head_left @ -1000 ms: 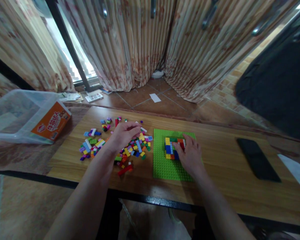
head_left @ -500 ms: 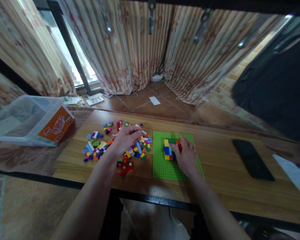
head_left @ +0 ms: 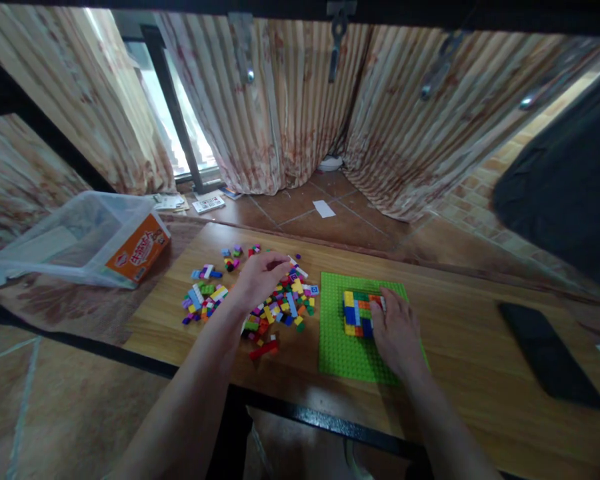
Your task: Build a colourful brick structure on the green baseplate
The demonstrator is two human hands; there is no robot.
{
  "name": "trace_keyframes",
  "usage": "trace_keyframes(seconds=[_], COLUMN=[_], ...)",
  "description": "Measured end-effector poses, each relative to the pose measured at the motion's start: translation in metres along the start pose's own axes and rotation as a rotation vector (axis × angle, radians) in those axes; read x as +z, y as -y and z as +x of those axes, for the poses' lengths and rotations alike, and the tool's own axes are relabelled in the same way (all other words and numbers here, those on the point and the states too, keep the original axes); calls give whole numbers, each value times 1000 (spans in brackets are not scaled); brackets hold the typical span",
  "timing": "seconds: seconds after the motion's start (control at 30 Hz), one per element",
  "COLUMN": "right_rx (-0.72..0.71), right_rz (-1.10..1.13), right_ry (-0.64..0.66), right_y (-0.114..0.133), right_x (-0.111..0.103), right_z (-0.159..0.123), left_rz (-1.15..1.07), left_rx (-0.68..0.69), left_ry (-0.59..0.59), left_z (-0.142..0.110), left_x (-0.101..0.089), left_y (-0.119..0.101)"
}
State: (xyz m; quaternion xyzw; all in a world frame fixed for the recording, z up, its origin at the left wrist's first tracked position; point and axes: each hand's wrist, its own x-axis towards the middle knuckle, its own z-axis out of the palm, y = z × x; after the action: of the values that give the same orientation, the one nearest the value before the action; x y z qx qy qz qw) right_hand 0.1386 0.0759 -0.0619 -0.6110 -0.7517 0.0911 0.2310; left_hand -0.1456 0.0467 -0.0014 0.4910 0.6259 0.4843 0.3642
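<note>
A green baseplate (head_left: 340, 353) lies on the wooden table (head_left: 460, 347). On it stands a small block of stacked bricks (head_left: 356, 312) in yellow, blue, red and green. My right hand (head_left: 397, 330) rests on the plate with its fingertips pressed against the right side of that block. Left of the plate lies a scattered pile of small coloured bricks (head_left: 275, 310). My left hand (head_left: 260, 277) lies over the pile's far part, fingers curled down onto the bricks; what they grip is hidden.
A clear plastic bin (head_left: 75, 233) with an orange label lies tipped at the left. A black phone (head_left: 550, 357) lies on the table at the right. Curtains and a tiled floor with papers are beyond the table. A dark shape fills the upper right.
The view has shifted, so everything sits further right and lower. My right hand's fingers have crept along the block's right side. My left hand stays on the pile.
</note>
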Motion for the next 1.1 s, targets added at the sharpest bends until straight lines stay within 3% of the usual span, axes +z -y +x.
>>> trace_keyframes(seconds=[0.17, 0.37, 0.47, 0.6, 0.7, 0.87, 1.1], right_rx=[14, 29, 26, 15, 70, 50, -206], right_rz=[-49, -36, -4, 132, 289, 547, 595], right_ry=[-60, -107, -104, -101, -135, -209, -3], right_y=[7, 14, 14, 10, 6, 14, 53], right_x=[6, 10, 8, 0, -14, -37, -35], right_z=[-5, -5, -3, 2, 8, 5, -16], left_rz=[191, 648, 808, 896, 764, 274, -365], left_rx=[169, 470, 489, 445, 441, 290, -91], left_ry=[49, 173, 217, 203, 192, 181, 281], left_z=[0, -13, -15, -11, -9, -16, -32], left_x=[-7, 28, 45, 51, 49, 56, 80], left_y=[-1, -6, -5, -6, -9, -11, -17])
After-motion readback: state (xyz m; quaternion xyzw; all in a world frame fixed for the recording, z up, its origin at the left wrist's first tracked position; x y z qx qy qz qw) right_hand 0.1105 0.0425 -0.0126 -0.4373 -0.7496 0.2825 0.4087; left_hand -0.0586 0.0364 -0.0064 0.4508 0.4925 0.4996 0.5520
